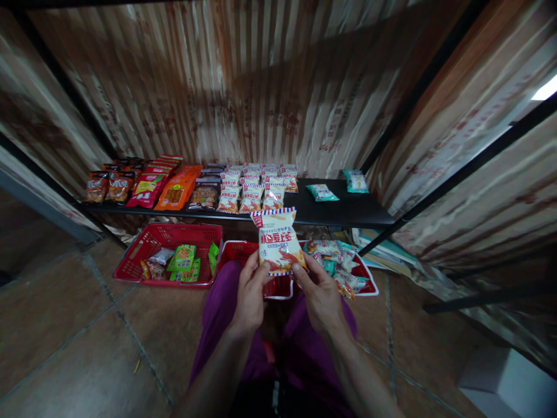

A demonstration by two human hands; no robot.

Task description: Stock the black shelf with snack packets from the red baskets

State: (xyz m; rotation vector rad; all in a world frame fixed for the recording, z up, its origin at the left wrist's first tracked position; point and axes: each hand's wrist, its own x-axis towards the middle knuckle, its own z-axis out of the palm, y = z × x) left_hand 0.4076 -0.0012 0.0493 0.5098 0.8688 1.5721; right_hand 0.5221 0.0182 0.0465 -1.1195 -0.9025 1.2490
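Observation:
A white snack bag (279,241) with red lettering and a blue-and-white striped edge is held up in front of me, over the baskets. My left hand (251,290) grips its lower left corner, and my right hand (319,287) grips the lower right one. Both thumbs press on its printed front. Beyond it, several matching white bags (251,197) stand in rows on the black shelf (343,215). Two teal-and-white bags, one lying flat (322,193) and one leaning at the back (355,181), are farther right on the shelf.
Orange packets (179,187), red packets (150,184) and dark packets (204,193) fill the shelf's left part. Below are a red basket (130,255) with green packets (185,258), and a white-rimmed basket (372,284) of mixed bags. Black shelf posts (435,186) rise at both sides.

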